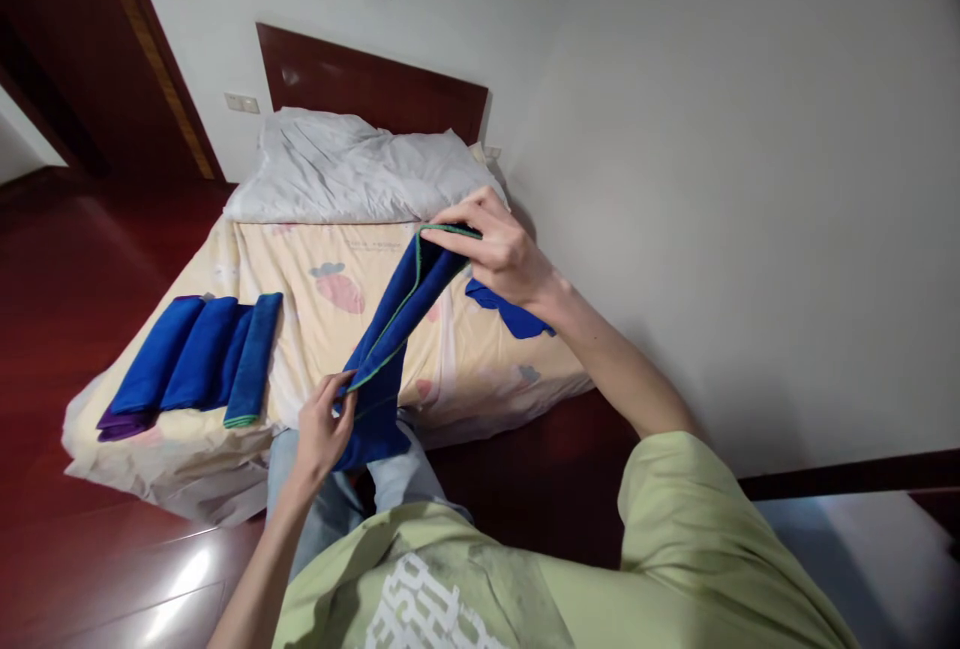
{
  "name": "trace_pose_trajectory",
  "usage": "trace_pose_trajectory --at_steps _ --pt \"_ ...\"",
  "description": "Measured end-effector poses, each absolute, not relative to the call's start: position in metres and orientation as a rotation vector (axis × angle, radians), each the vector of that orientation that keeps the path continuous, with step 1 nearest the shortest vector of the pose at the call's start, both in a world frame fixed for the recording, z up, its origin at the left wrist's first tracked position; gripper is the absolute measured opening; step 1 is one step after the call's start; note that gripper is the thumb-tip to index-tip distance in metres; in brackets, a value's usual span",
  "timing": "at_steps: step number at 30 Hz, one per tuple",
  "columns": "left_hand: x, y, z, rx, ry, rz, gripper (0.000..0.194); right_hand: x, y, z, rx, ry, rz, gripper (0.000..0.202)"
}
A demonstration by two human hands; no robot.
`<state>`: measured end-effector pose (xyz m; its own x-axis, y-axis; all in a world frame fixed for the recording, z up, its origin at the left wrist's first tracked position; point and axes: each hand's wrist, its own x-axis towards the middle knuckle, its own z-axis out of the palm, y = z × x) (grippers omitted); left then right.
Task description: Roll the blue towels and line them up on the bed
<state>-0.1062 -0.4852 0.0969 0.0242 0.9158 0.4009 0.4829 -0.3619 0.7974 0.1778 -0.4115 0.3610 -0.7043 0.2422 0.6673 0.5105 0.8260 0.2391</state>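
A blue towel (397, 314) with a green stitched edge is stretched at a slant between my hands, in front of the bed. My right hand (499, 244) pinches its upper corner, fingers closed on the hem. Lower and to the left, my left hand (326, 424) grips the other end of the same edge. Part of the cloth hangs down over my legs. On the bed's left side lie several folded blue towels (210, 354) in a row, one with a green edge and a purple cloth (126, 423) under the leftmost. Another crumpled blue cloth (514, 311) lies partly behind my right wrist.
The bed (315, 329) has a cream sheet with fruit prints. A grey-white quilt (352, 169) is bunched by the dark wooden headboard (375, 79). A white wall (735, 179) stands close on the right; reddish floor (112, 239) is on the left.
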Motion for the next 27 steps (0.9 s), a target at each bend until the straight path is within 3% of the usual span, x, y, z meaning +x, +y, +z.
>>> trace_pose_trajectory --at_steps 7,14,22,27 --pt "-0.117 -0.487 0.087 1.806 1.344 1.206 0.037 0.18 -0.409 0.362 -0.614 -2.178 -0.416 0.036" --pt "-0.062 -0.467 0.088 2.007 1.178 1.175 0.052 0.182 -0.416 0.367 -0.658 -2.211 -0.364 0.031" --pt "-0.016 -0.437 0.1 2.126 1.14 1.158 0.023 0.194 -0.428 0.365 -0.781 -2.189 -0.39 0.019" --pt "-0.025 -0.439 0.099 2.084 1.075 1.07 0.036 0.2 -0.436 0.363 -0.828 -2.117 -0.316 0.016"
